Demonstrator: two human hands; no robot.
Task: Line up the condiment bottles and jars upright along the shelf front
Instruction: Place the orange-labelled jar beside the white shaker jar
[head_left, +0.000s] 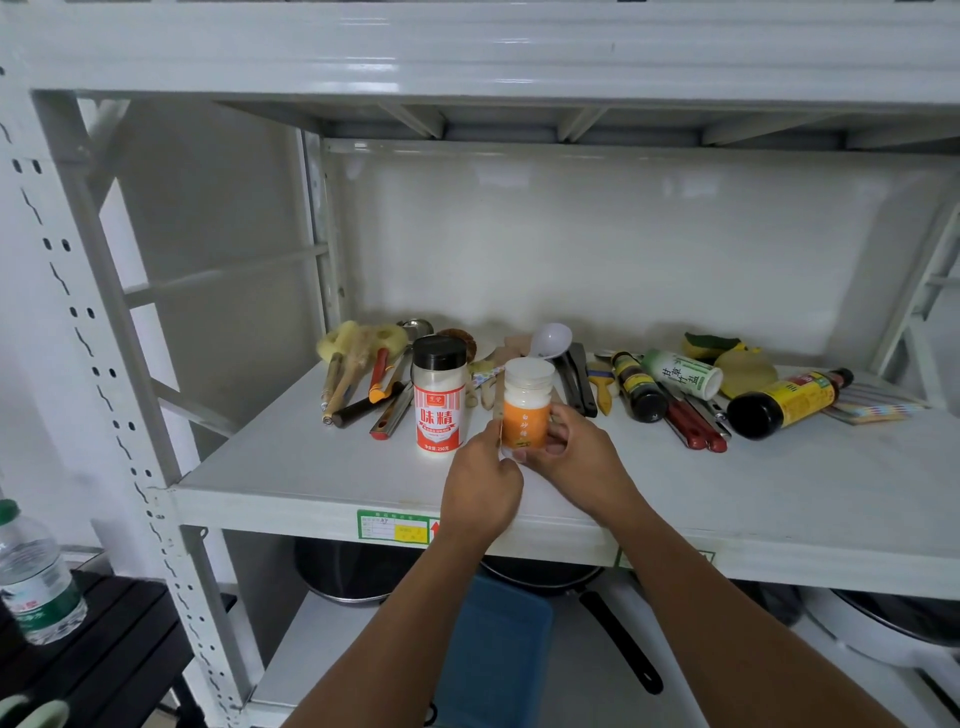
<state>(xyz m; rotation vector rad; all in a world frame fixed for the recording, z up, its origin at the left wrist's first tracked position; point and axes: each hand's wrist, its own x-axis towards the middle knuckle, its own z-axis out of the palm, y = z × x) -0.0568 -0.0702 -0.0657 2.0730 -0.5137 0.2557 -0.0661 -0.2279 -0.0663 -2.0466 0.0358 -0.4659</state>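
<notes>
An orange-labelled jar (525, 405) with a white lid stands upright on the white shelf (322, 467). Both my hands are on it: my left hand (480, 480) grips its left side and my right hand (574, 452) curls round its right side. Just to its left a black-capped jar with a red and white label (439, 397) stands upright. Further right, three bottles lie on their sides: a small dark bottle (638, 387), a white and green bottle (681, 374), and a large dark bottle with a yellow label (787, 402).
Kitchen tools lie along the back of the shelf: brushes (353, 358), a white ladle (551, 340), red-handled tools (693, 423), sponges (727, 353). Pans sit on the shelf below (358, 571). A water bottle (34, 577) stands on a black stand at the left.
</notes>
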